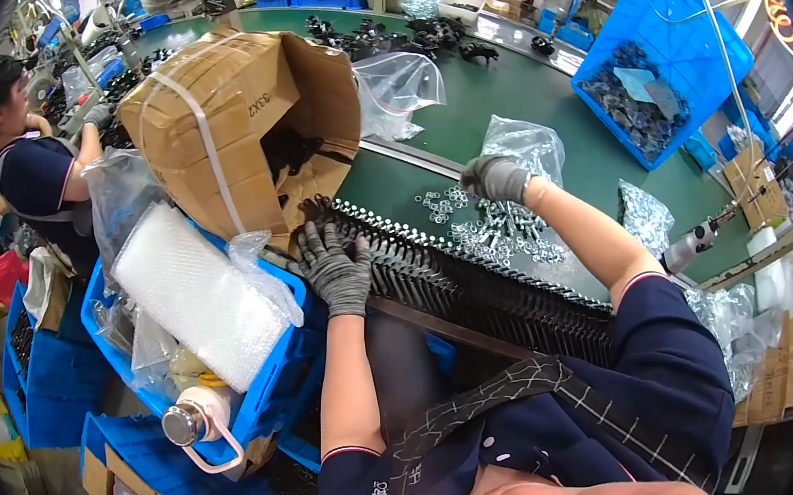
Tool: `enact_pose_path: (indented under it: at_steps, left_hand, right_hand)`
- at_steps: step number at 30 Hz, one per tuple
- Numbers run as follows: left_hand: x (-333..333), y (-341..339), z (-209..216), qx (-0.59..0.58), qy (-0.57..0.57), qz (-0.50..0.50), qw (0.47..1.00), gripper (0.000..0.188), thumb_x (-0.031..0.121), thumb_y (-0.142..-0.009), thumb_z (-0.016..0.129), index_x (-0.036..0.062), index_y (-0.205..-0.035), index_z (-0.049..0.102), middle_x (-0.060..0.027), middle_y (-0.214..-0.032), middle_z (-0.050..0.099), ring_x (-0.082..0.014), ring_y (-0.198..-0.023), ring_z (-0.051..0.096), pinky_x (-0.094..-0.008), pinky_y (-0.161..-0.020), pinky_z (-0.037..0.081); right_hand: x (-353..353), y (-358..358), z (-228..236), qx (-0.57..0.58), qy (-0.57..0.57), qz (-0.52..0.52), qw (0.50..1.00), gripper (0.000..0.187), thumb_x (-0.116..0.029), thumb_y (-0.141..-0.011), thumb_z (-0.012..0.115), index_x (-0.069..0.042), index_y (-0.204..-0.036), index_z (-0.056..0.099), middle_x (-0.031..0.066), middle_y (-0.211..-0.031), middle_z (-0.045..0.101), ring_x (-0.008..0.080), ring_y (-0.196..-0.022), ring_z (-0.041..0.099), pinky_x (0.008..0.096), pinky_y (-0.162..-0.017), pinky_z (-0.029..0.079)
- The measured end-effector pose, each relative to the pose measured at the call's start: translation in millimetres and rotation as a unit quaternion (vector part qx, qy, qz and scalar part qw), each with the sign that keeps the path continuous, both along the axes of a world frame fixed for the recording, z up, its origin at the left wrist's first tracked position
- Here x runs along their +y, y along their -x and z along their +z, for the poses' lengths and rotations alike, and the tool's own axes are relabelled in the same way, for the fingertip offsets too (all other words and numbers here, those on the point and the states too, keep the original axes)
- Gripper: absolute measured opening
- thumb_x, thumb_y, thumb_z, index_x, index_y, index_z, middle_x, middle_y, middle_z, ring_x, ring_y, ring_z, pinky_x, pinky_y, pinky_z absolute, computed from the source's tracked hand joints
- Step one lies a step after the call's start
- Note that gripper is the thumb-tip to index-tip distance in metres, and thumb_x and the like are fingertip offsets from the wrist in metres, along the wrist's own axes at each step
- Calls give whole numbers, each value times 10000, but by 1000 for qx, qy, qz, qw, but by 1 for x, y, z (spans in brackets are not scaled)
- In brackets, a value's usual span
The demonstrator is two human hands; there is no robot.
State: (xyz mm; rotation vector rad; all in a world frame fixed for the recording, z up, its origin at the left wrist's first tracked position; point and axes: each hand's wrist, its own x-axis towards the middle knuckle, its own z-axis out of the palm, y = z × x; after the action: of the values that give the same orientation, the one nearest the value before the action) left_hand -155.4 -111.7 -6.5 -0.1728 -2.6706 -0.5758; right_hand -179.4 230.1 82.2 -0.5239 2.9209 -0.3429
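Observation:
My left hand [336,272], in a grey striped glove, lies with its fingers spread at the left end of a long row of black parts [480,289]. These parts stand close together along the bench edge, with small bright metal pieces along their tops. My right hand [496,180], gloved too, is reached out with curled fingers beside a clear plastic bag [526,140]. What those fingers hold, if anything, is hidden. Just below this hand lies a loose pile of small metal fittings [502,231], with ring-like pieces [443,205] to its left.
An open cardboard box [216,121] with black parts inside lies tipped at the left. Before it, a blue crate [137,375] holds bubble wrap [201,289] and a bottle [196,419]. A tilted blue bin [686,38] stands at the right. Another person [30,162] works far left.

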Motion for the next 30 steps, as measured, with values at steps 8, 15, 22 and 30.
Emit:
enact_pose_path:
  at_steps: [8, 15, 22, 30]
  left_hand:
    - [-1, 9, 2, -16, -3, -6, 1000, 617, 486, -819, 580, 64, -1270, 571, -179, -1462, 368, -373, -1371, 282, -516, -1153, 137]
    - [-3, 6, 0, -2, 3, 4, 1000, 600, 470, -828, 573, 54, -1261, 569, -163, -1467, 372, -374, -1359, 300, -521, -1153, 139]
    - [2, 4, 4, -11, -3, 3, 1000, 595, 453, -827, 581, 52, -1266, 565, -168, -1466, 371, -376, -1361, 295, -523, -1152, 149]
    - [3, 5, 4, -6, -3, -2, 1000, 583, 434, -825, 593, 49, -1262, 567, -170, -1468, 369, -378, -1364, 290, -528, -1152, 143]
  right_hand:
    - [-20, -24, -17, 5, -347, -12, 938, 213, -124, -756, 632, -119, -940, 740, 145, -928, 704, 309, -853, 684, 415, -715, 546]
    - [-31, -21, -28, 48, -349, -44, 935, 210, -112, -781, 590, -95, -925, 742, 128, -910, 710, 285, -830, 693, 406, -675, 544]
    - [-34, -23, -23, 89, -311, -34, 946, 203, -98, -736, 621, -78, -907, 730, 154, -844, 694, 295, -806, 686, 413, -694, 540]
    - [-21, -29, -16, 7, -160, -5, 987, 189, -141, -742, 641, -54, -898, 701, 160, -866, 683, 325, -815, 679, 441, -692, 537]
